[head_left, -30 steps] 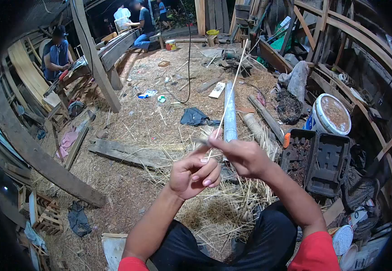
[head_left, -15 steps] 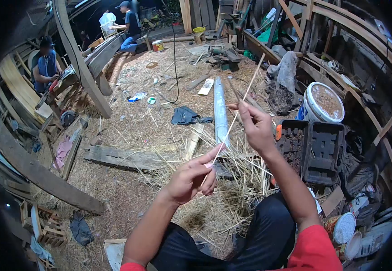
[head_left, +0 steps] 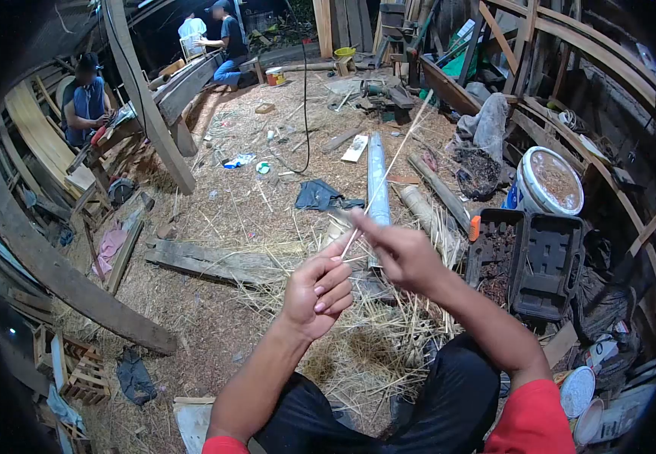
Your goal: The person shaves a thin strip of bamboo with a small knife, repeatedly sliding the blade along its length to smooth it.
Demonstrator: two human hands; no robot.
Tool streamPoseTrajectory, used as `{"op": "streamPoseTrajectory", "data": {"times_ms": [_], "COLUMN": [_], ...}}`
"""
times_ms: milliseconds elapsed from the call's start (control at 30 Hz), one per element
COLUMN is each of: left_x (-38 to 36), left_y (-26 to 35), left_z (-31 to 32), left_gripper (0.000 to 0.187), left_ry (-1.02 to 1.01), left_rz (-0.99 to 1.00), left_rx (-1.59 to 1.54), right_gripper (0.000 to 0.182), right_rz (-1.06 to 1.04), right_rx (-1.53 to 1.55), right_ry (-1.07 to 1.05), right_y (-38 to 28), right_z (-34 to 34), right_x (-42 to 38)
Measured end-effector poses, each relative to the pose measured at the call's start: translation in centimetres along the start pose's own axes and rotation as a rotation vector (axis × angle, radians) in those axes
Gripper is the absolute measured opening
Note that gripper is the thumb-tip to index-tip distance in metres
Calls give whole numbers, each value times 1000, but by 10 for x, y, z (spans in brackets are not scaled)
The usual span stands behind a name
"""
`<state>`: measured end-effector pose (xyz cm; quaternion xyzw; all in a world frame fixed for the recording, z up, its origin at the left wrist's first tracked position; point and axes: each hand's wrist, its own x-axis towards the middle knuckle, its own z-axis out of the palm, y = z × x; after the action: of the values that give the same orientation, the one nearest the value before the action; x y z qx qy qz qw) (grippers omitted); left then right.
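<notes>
My left hand (head_left: 319, 293) is closed around the lower end of a thin pale strip (head_left: 397, 160), which looks like split bamboo or cane. The strip slants up and away to the right. Close by, my right hand (head_left: 402, 253) is bent over the strip just above the left fingers, slightly blurred. Its fingers are curled, and what they grip is hidden. Under both hands lies a loose heap of pale strips and shavings (head_left: 377, 340), in front of my knees.
A grey pipe-like post (head_left: 378, 178) lies ahead. To the right are an open black tool case (head_left: 546, 261) and a white bucket (head_left: 551, 181). A plank (head_left: 207, 261) lies left. A slanting timber post (head_left: 146, 98) stands nearer a seated person (head_left: 86, 106); two more people are at the back.
My right hand has come down and left along the strip, meeting my left hand. A thin dark piece seen by the right fingers earlier no longer shows. The view has shifted slightly.
</notes>
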<state>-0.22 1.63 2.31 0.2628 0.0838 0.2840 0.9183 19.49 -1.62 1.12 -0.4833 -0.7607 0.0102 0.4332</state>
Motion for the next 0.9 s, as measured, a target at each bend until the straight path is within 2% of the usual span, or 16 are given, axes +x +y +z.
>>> {"op": "streamPoseTrajectory", "data": {"times_ms": [100,133,167,233,333,367,500,567,633,700,733,833,900], "left_x": [-3,-4,-4,-5,-8,-9,-8,-4,0,4,6,4,1], "left_y": [0,1,3,6,4,4,2,1,0,0,0,2,2], "left_z": [6,6,5,6,12,13,11,11,8,0,-4,-4,1], "left_gripper": [49,49,49,49,52,53,54,52,50,48,46,46,46], "left_ry": [-12,58,53,47,-13,-47,-16,34,62,68,163,28,11], "left_rz": [-3,-2,-1,-3,-7,-19,-62,-47,-39,-41,-53,-55,-45], "left_rx": [69,57,58,57,53,66,119,170,153,70,-11,-75,-19], "right_gripper": [61,63,65,63,58,52,49,48,49,51,52,56,58], "right_rz": [-51,-25,-130,-115,59,202,26,31,139,52,9,-51,-4], "right_rx": [15,-24,-3,-42,23,21,6,39,154,158,161,87,90], "right_ry": [16,-143,-85,-81,56,53,331,246,0,-90,-135,-114,-47], "right_y": [9,-1,-3,-6,10,13,58,53,18,0,-4,-4,5], "right_z": [-5,-6,6,6,-9,-21,-20,-20,-13,0,4,6,1], "right_x": [2,-4,-8,-7,3,7,8,5,-3,-9,-10,-10,-8]}}
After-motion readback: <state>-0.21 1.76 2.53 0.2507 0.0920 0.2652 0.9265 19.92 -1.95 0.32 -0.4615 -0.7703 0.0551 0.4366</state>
